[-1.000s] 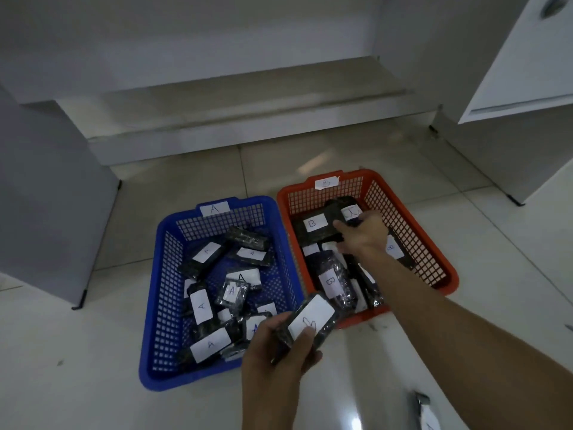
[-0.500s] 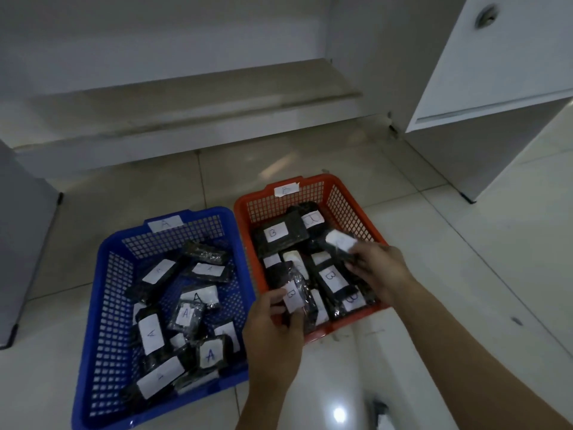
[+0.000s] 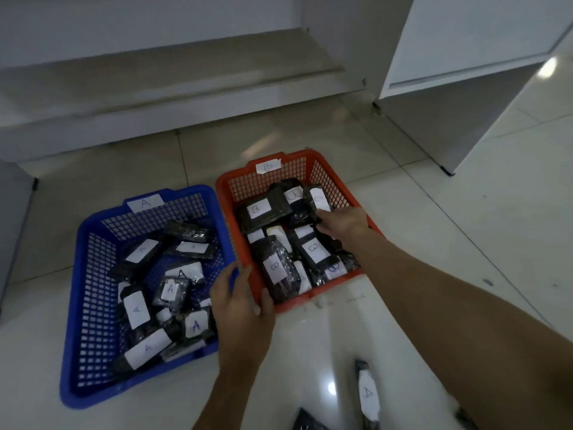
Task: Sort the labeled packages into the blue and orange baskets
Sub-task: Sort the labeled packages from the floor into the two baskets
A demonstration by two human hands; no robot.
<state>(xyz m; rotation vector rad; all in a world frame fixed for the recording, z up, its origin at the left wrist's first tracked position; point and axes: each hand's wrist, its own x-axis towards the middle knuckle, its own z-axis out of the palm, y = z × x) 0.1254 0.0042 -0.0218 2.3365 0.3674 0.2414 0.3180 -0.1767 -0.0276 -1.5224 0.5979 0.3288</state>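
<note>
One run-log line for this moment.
left hand: on orange basket corner | right hand: over B packages | A package: floor, unsorted
</note>
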